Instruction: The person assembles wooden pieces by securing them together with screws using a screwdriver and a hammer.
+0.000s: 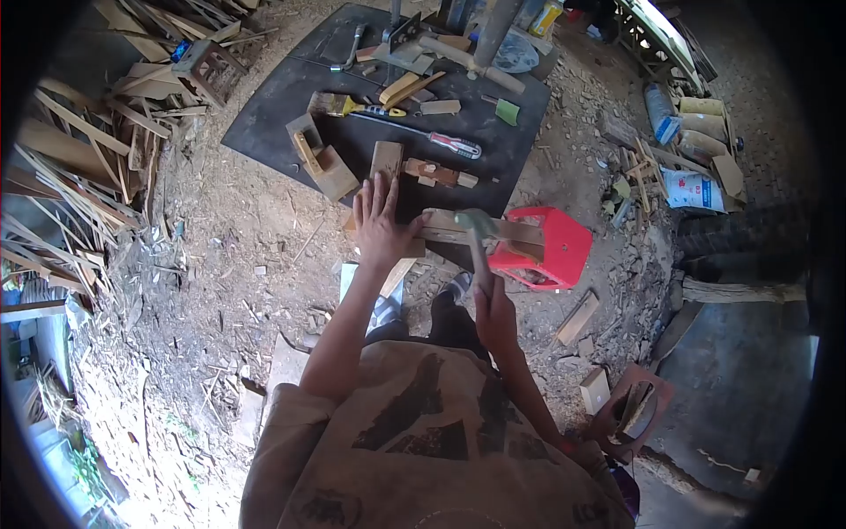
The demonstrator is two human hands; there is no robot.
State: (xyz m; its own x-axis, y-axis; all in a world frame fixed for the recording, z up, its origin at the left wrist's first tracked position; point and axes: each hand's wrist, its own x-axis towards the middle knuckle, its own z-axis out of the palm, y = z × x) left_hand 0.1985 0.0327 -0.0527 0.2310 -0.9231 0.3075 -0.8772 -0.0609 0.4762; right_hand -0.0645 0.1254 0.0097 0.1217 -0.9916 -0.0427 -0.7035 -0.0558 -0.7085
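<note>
My left hand lies with fingers spread on the near end of a wooden block at the front edge of the dark table. Its thumb reaches to a long wooden piece that extends right over a red stool. My right hand is wrapped round the handle of a hammer, whose head is over the long piece; whether they touch is unclear. Just right of the block is a small reddish-brown wooden piece. A wooden plane-like tool lies to the left.
On the dark table are a screwdriver, a brush, a wrench and a mallet. Wood scraps are piled at left. Bags stand at right. A brown stool is at lower right.
</note>
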